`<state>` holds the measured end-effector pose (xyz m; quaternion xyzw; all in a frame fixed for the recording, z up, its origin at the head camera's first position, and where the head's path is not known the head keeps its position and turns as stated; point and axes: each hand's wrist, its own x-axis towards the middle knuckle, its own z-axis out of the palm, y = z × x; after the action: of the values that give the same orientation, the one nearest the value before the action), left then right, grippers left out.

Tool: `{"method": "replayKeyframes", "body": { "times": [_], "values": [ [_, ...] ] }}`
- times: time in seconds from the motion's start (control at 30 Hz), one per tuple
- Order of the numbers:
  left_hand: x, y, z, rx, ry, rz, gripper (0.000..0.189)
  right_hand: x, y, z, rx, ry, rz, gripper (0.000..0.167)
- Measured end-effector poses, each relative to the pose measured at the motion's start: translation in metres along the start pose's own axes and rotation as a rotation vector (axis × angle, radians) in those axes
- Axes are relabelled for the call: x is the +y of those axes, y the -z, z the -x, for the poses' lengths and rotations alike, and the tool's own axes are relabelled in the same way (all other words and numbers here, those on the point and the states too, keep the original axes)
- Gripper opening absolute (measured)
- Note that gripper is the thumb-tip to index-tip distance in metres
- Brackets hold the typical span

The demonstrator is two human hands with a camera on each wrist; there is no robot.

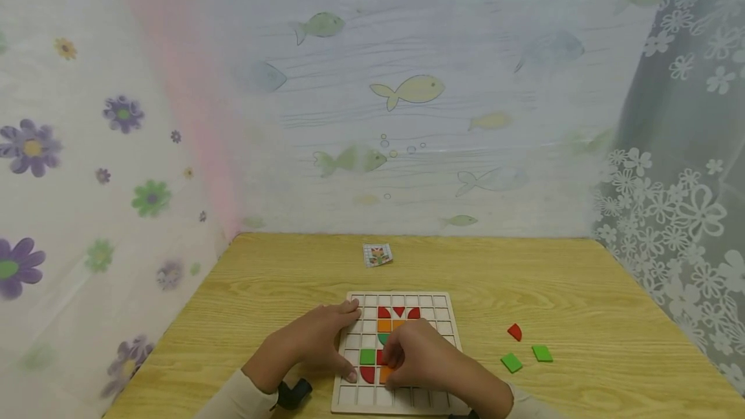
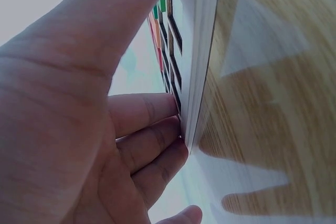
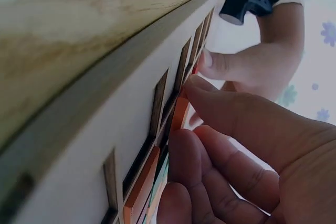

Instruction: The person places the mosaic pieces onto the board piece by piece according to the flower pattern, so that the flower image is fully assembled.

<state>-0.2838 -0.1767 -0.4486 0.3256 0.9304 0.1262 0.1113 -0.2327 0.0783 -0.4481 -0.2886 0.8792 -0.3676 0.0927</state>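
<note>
A pale wooden grid board [image 1: 433,301] lies on the table with red, orange and green tiles in its cells. My left hand [image 1: 314,340] rests along the board's left side, fingers extended; in the left wrist view its fingertips [image 2: 177,124] touch the edge. Over the board's lower middle, my right hand [image 1: 425,357] pinches an orange square tile [image 3: 180,112] between thumb and fingers, the tile tilted at its cell. Left of that lie a green square tile [image 1: 367,357] and a red quarter-circle tile [image 1: 367,374]. My right hand hides part of the pattern.
Right of the board lie a loose red quarter-circle tile [image 1: 515,332] and two green square tiles, one nearer [image 1: 511,362] and one farther right [image 1: 542,353]. A small printed pattern card [image 1: 377,255] lies behind the board. Patterned curtains [image 1: 407,147] surround the table.
</note>
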Motion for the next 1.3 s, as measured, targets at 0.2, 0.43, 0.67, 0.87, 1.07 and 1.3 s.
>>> {"method": "replayKeyframes", "body": {
  "times": [0.2, 0.43, 0.67, 0.87, 1.07, 1.3],
  "values": [
    [0.0004, 0.0005, 0.0003, 0.006, -0.011, 0.005, 0.114, 0.0000, -0.0016, -0.0007, 0.009, 0.015, 0.003, 0.022],
    [0.0009, 0.0006, 0.0012, 0.004, -0.007, 0.012, 0.114, -0.0029, -0.0041, -0.0022, 0.022, 0.023, -0.004, 0.022],
    [0.0019, 0.0005, 0.0021, 0.004, -0.007, 0.020, 0.113, -0.0024, -0.0052, -0.0030, 0.024, 0.030, 0.001, 0.022],
    [0.0031, 0.0008, 0.0019, 0.003, -0.002, 0.023, 0.114, -0.0036, -0.0051, -0.0021, 0.029, 0.018, 0.035, 0.021],
    [0.0031, 0.0007, 0.0015, 0.005, -0.009, 0.016, 0.113, -0.0058, -0.0050, -0.0008, 0.028, 0.024, 0.110, 0.019],
    [0.0043, 0.0016, 0.0021, 0.006, -0.017, 0.014, 0.113, -0.0061, -0.0051, 0.0012, 0.031, 0.037, 0.124, 0.019]
  ]
}}
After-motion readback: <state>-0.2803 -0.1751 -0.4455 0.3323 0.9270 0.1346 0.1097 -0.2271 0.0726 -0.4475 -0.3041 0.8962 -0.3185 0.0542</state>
